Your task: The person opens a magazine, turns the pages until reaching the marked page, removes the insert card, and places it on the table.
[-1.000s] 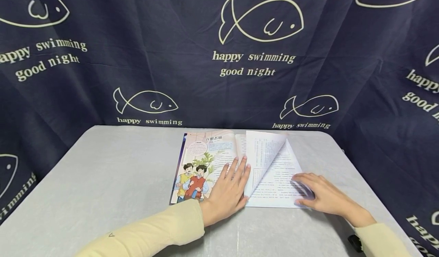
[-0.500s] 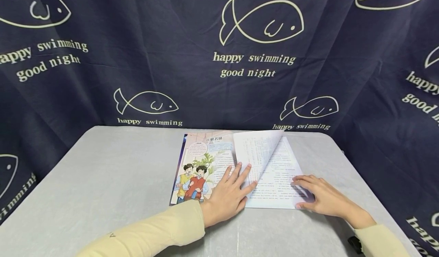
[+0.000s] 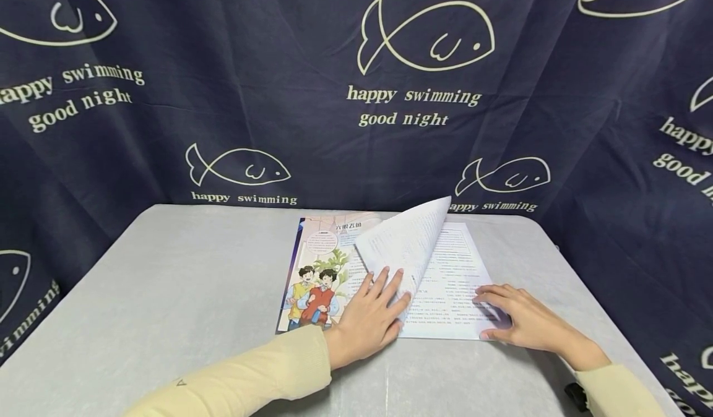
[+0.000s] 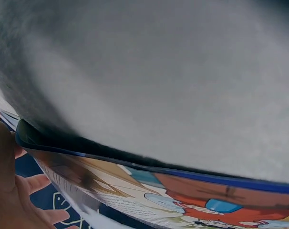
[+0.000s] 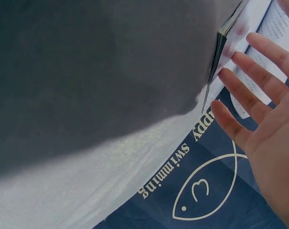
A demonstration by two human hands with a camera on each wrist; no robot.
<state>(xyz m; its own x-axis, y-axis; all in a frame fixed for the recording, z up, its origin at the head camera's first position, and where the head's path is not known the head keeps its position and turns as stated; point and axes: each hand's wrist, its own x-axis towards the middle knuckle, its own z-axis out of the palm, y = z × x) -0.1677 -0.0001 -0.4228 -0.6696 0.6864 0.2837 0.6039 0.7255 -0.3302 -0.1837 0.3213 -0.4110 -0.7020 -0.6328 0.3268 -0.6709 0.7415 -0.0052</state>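
An open magazine (image 3: 445, 318) lies on the table, its left page (image 3: 320, 262) printed with two cartoon figures and a green plant. One loose page (image 3: 398, 244) curls up from the spine and leans left over the picture page, its top corner raised. My left hand (image 3: 367, 321) lies spread over the spine, fingers straight against the lower part of that curled page. At the right edge my right hand (image 3: 518, 318) touches the text page with loosely bent fingers. In the right wrist view the fingertips (image 5: 225, 74) rest at the magazine's edge (image 5: 223, 40).
A grey cloth-covered table (image 3: 195, 281) spreads out on both sides of the magazine. Behind it hangs a dark blue curtain (image 3: 323, 95) with fish outlines and lettering. A small black object (image 3: 576, 396) shows beside the right sleeve (image 3: 615, 389).
The loose page has swung from right to left across the spine and its top has lifted. My left fingers now lie against it; the right hand has barely moved.
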